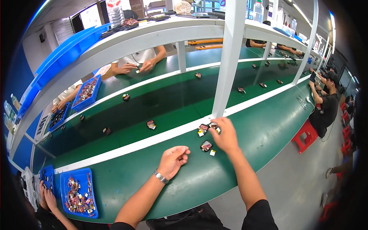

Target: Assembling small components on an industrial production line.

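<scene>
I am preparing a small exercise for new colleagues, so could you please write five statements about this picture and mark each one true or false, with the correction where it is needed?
1. The person's right grip is nearer to the small black-edged units than the left grip is. True.
2. The silver watch is on the person's right wrist. False: it is on the left wrist.
3. A loose white-and-yellow piece lies on the green table. True.
4. The blue tray at the lower left holds nothing. False: many small parts lie in it.
5. The stool at the right is green. False: it is red.
</scene>
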A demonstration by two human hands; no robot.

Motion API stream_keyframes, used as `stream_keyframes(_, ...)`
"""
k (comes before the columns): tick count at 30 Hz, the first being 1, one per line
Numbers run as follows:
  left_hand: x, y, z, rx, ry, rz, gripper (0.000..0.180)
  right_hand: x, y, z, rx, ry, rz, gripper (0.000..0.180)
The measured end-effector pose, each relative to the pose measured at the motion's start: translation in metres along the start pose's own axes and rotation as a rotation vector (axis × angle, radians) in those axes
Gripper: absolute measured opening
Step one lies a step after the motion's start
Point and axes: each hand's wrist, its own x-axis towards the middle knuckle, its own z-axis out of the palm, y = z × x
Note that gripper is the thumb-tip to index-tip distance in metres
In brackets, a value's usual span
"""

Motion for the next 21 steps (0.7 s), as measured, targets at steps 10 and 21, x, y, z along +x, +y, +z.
stream_keyframes(10, -0.075, 0.041, -0.083, 0.113, 0.172, 0.150, 0.015, 0.008, 0.039, -0.007, 0.000, -0.237, 0.068, 0.008)
stream_keyframes(21, -0.114, 0.045, -0.110, 0.157, 0.233, 0.163, 0.014, -0.020, -0.110, 0.051, 0.569, -0.663, 0.002, 0.008)
